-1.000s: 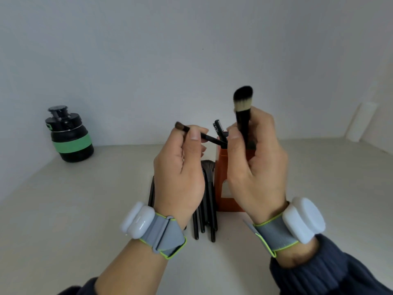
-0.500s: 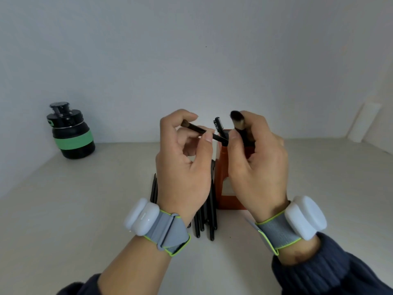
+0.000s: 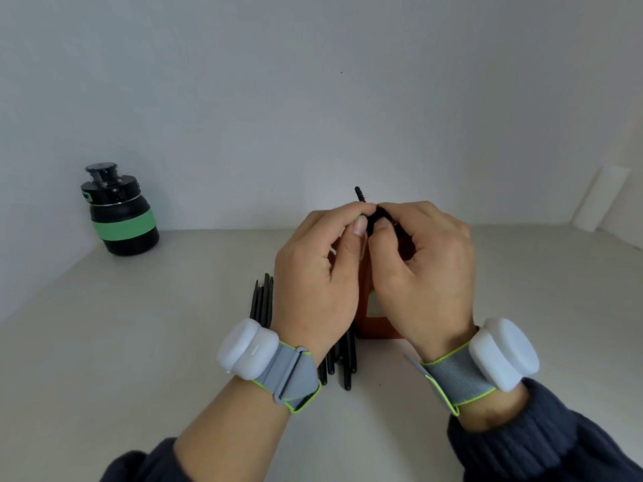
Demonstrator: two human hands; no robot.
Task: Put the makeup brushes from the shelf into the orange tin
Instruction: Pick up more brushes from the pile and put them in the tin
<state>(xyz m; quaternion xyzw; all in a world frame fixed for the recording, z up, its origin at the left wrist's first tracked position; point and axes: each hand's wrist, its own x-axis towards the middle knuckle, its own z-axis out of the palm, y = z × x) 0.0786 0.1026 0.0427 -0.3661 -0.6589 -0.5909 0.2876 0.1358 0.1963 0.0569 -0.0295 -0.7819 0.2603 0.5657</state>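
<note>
My left hand (image 3: 313,273) and my right hand (image 3: 428,269) meet fingertip to fingertip over the orange tin (image 3: 379,328), which they hide except for its base. Both pinch dark brush parts (image 3: 379,217) between thumb and fingers; which handle belongs to which hand is hard to tell. A small comb brush tip (image 3: 360,195) sticks up just behind the fingers. Several black makeup brushes (image 3: 263,300) lie side by side on the white shelf (image 3: 139,342) to the left of the tin, partly under my left wrist.
A black bottle with a green band (image 3: 120,217) stands at the back left corner. A white cylinder (image 3: 602,200) leans at the back right. White walls close the shelf at the back and on both sides.
The big brush in my right hand has gone down, and its head no longer shows. My left hand has swung the thin brush in against my right fingers over the tin.
</note>
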